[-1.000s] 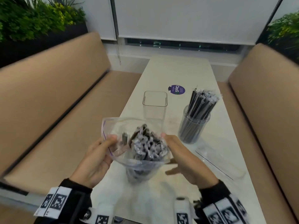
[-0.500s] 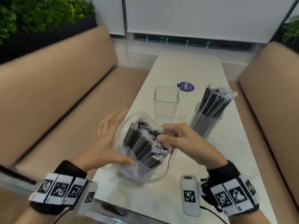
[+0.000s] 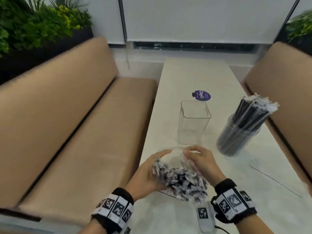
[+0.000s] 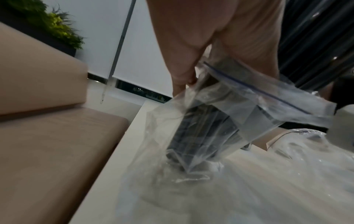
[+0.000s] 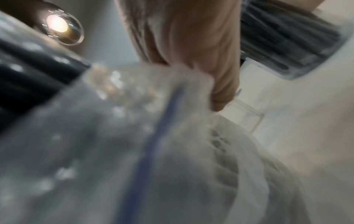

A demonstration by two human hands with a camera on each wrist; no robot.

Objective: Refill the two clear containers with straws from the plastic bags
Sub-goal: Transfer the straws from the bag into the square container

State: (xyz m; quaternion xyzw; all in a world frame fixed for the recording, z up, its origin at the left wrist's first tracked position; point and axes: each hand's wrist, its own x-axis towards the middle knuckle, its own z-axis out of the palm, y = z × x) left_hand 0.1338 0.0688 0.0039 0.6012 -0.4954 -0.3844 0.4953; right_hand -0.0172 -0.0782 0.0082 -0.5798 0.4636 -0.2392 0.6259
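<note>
Tan padded benches [image 3: 70, 125] flank a long pale table [image 3: 190, 76], with green plants [image 3: 33, 26] behind the left bench and a white blind [image 3: 202, 17] at the far end. Near the table's front edge, a clear plastic bag [image 3: 175, 159] of wrapped black straws [image 3: 184, 181] lies tilted, its open mouth toward the person and the straw ends poking out of it. The left hand [image 3: 146, 173] curls around the bag's left side, fingers wrapped over the plastic; the left wrist view shows those fingers [image 4: 184, 72] pinching the film beside the blue zip strip [image 4: 254, 89]. The right hand [image 3: 200, 161] grips the right side, fingers bent over the far end of the bag. Just beyond the hands stands a square clear container [image 3: 194, 122], upright and holding nothing. To its right, a round clear container [image 3: 236, 139] is packed with long black straws that lean to the right. A purple round sticker [image 3: 201, 95] sits on the table behind the square container. Another flat clear bag [image 3: 276, 179] lies at the right edge.
</note>
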